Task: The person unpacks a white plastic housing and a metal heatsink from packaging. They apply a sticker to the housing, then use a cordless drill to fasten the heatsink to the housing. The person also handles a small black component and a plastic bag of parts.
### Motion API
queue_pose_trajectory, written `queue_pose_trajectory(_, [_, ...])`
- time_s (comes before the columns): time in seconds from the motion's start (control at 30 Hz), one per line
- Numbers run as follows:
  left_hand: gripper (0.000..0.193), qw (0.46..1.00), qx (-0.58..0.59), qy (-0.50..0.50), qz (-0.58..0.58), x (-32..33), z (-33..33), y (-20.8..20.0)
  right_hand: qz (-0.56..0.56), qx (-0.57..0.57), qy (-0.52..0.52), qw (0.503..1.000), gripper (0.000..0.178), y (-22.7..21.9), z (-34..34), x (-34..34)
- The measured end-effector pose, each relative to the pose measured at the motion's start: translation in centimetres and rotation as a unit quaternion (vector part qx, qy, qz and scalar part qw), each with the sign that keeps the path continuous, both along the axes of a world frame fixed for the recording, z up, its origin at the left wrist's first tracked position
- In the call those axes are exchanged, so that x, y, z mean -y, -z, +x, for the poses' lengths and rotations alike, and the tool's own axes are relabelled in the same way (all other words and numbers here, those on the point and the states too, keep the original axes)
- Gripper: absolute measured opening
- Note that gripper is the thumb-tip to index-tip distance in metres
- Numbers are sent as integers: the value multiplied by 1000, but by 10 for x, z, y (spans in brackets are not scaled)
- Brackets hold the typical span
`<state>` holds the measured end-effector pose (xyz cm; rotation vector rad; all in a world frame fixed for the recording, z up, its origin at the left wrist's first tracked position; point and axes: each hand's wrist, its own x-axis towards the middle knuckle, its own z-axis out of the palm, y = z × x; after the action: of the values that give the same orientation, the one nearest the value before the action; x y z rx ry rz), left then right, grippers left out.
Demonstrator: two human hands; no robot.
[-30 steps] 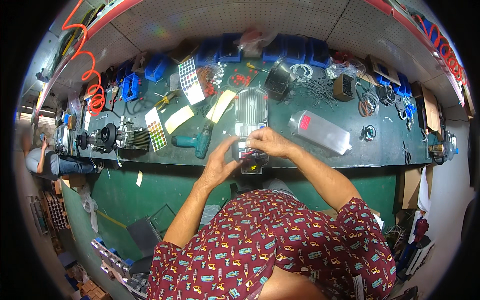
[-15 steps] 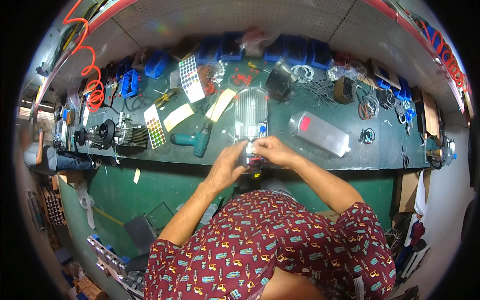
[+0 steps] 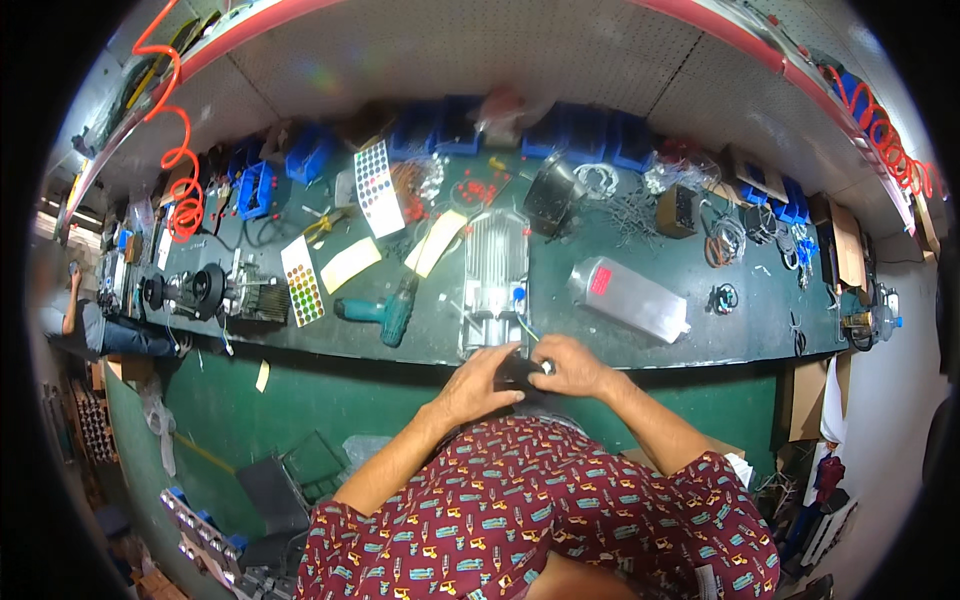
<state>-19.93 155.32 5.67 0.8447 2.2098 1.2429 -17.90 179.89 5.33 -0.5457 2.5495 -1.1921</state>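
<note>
My left hand and my right hand meet at the front edge of the green bench, both closed around a small black part with a silvery bit at its right end. Just beyond them lies a ribbed silver motor housing with thin coloured wires trailing from its near end toward my hands. What exactly the fingers pinch is too small to tell.
A teal cordless drill lies left of the motor. A silver metal box lies to the right. Colour-dot sheets, yellow cards, blue bins and cable coils crowd the back. Another motor assembly sits far left.
Both hands have drawn slightly back toward my body and down to the bench edge, still together on the small black part. The view has tilted a little.
</note>
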Motion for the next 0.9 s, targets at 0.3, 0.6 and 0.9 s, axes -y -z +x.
queue_pose_trajectory(0.3, [48,995,69,-71,-25,23,-1,38,243,-114,-20,963,14,70,13,-62])
queue_pose_trajectory(0.6, [44,983,99,-151,-36,22,7,22,17,-118,156,981,26,103,-26,-99])
queue_pose_trajectory(0.9, [42,961,104,-233,-105,23,25,8,74,19,581,811,49,224,-151,-235])
